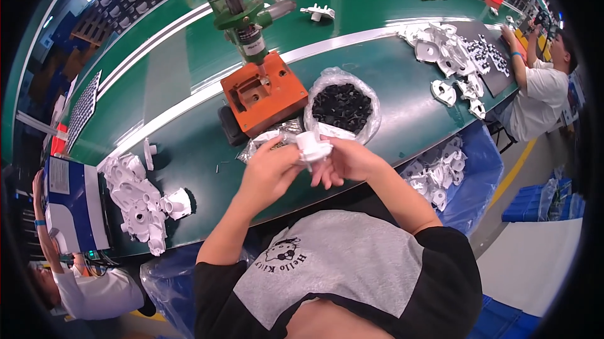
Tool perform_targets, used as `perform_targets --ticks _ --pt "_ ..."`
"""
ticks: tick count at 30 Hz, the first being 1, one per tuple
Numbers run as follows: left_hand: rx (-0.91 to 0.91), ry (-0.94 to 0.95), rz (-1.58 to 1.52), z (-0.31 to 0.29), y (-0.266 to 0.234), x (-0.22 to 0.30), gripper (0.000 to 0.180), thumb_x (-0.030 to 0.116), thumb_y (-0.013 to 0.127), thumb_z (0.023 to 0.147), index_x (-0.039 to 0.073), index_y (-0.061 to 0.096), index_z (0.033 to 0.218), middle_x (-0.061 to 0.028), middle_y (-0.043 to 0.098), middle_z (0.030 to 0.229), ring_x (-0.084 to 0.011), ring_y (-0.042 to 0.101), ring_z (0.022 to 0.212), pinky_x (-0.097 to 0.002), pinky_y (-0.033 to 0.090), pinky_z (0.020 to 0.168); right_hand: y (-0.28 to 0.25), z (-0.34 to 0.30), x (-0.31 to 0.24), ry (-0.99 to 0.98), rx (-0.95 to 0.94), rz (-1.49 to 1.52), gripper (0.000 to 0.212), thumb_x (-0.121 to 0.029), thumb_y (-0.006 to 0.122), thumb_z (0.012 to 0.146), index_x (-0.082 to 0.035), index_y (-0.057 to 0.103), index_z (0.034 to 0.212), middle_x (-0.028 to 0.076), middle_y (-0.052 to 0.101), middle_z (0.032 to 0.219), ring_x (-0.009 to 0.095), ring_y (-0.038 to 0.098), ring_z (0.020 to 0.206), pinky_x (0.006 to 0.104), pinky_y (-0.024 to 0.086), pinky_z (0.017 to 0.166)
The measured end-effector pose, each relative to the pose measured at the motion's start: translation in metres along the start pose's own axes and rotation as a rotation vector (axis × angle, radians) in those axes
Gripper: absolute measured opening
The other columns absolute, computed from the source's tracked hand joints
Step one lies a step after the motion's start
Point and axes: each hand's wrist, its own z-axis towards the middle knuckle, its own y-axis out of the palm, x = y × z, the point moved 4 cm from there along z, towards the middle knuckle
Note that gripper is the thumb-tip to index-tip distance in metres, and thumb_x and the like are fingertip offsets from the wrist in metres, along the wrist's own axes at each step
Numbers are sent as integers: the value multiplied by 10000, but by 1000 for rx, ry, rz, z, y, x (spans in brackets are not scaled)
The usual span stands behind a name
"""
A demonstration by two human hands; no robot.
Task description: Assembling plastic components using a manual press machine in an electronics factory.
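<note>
Both hands meet just above the near edge of the green bench (189, 144), around a small white plastic part (311, 148). That part sits between them, its round collar upward and its flat tab pointing toward two o'clock. The left hand (270, 172) closes its grip on the part from eight o'clock, thumb and fingers pinched at its lower side. The right hand (346, 163) holds it from four o'clock, fingers curled beneath; neither hand is clearly nearer, since both touch it.

Outward at twelve o'clock lies a crumpled clear bag (270, 139), and beyond it an orange fixture block (264, 94) under a green press tool (242, 21). At one o'clock stands an open bag of small black pieces (343, 107). A heap of white mouldings (141, 200) lies at nine o'clock, another heap (447, 50) far off at two o'clock. A blue-lined bin of white parts (440, 178) sits at three o'clock, below the bench edge.
</note>
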Motion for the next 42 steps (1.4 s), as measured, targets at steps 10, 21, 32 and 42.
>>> perform_targets --ticks 10,21,32,42 --pt "191 -159 569 41 -29 -67 127 68 636 755 66 564 860 -101 604 916 -281 590 858 -383 454 713 -74 -2 -68 -578 1303 -1721 202 -198 660 766 -95 614 933 144 564 893 342 573 846 445 471 717" --pt "167 -161 497 54 -12 -114 133 164 607 844 61 593 928 -161 608 1022 -334 583 997 -444 433 864 -80 2 -65 -699 1366 -1667 242 -172 636 785 -81 613 1008 140 560 885 339 581 797 430 477 709" --pt "188 -212 479 48 -6 -120 177 108 575 843 35 596 1003 -242 563 1134 -417 506 1118 -490 391 956 -91 5 -86 -242 1107 -1728 117 -176 609 769 -80 645 826 125 630 890 325 617 818 429 497 708" --pt "257 -206 364 36 -8 -123 197 107 567 857 45 620 1036 -241 562 1170 -403 486 1168 -479 363 1004 -76 1 -91 -580 1136 -1758 76 -157 594 781 -104 645 799 115 586 842 329 609 747 433 502 669"
